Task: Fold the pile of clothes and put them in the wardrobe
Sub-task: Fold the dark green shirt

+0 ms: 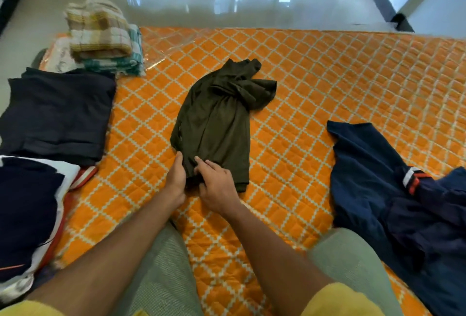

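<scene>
An olive-green shirt point(216, 124) lies on a mattress point(327, 76) quilted in orange with a cream diamond lattice, beside a navy garment point(365, 177) trimmed in red and white stripes. To the left sit dark navy trousers point(58, 114), a navy, white and red folded pile point(25, 210), and checked towels point(100, 33) in cream, yellow, brown and teal. The floor point(201, 0) is glossy off-white; the person wears yellow sleeves point(338, 300) and pale green shorts point(161, 265).

Olive shirt point(214, 124): folded lengthwise, sleeves bunched at far end, centre of bed point(327, 76). Navy garments point(393, 189): unfolded, right. Dark stack point(58, 111): folded, left.
</scene>
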